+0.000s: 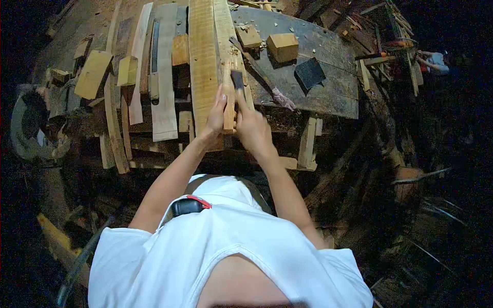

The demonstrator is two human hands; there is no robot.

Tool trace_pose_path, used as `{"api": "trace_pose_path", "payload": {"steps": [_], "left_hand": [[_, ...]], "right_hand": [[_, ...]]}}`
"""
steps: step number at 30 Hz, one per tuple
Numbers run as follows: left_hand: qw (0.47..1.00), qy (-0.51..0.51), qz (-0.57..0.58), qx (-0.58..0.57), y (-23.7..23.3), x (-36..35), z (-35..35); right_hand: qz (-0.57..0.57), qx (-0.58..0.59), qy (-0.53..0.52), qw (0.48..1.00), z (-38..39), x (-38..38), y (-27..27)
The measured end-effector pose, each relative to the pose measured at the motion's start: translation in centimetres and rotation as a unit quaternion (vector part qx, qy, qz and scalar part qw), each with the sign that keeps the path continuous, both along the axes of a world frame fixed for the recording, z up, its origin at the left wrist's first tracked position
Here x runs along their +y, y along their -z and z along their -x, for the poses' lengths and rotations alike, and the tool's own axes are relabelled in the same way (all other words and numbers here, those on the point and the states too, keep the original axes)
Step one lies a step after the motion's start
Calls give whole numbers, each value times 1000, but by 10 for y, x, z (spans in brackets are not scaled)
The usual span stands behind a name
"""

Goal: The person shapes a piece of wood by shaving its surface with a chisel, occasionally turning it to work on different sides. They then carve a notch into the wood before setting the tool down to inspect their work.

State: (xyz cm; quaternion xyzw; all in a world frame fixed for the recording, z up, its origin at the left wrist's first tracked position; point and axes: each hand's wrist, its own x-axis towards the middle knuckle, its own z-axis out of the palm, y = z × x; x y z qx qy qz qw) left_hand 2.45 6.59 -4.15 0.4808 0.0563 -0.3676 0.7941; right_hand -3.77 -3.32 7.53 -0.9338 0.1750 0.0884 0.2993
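Observation:
A narrow strip of wood lies lengthwise over wider boards, with small shavings near its far end. My left hand is closed along its left side, thumb pointing forward. My right hand is closed around what looks like a chisel, its dark flat blade pointing away from me beside the strip. The chisel's handle is mostly hidden in my fingers. Under my left hand runs a wide plank. Right of the strip rests a long dark tool with a rag-wrapped end.
The workbench carries a wooden block, a smaller block and a dark square block. Several boards and blocks lie on the left. Scrap wood surrounds the bench. Another person is at the far right.

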Motion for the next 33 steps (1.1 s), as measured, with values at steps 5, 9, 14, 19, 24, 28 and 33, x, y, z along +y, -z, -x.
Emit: {"api": "trace_pose_path", "payload": {"steps": [5,9,14,19,24,28,33], "left_hand": [[988,-12,-72,-133,-22,3,-4],[995,5,-75,-63,-13,7,-2],[994,-23,-22,-105,-4,-5,0],[997,-21,-58,-55,-37,1,0],[998,9,-14,-64,2,1,-2],[995,-41,-78,-41,-22,2,-3],[998,-12,-38,57,1,5,-5]], "right_hand": [[-25,-8,9,1000,-4,1,-4],[-11,18,-3,1000,21,11,-21],[8,29,8,1000,3,3,-7],[15,26,-10,999,20,12,-14],[0,2,12,1000,-10,-1,1],[1,15,-11,1000,17,8,-16],[-24,58,-20,998,10,6,-28]]}}
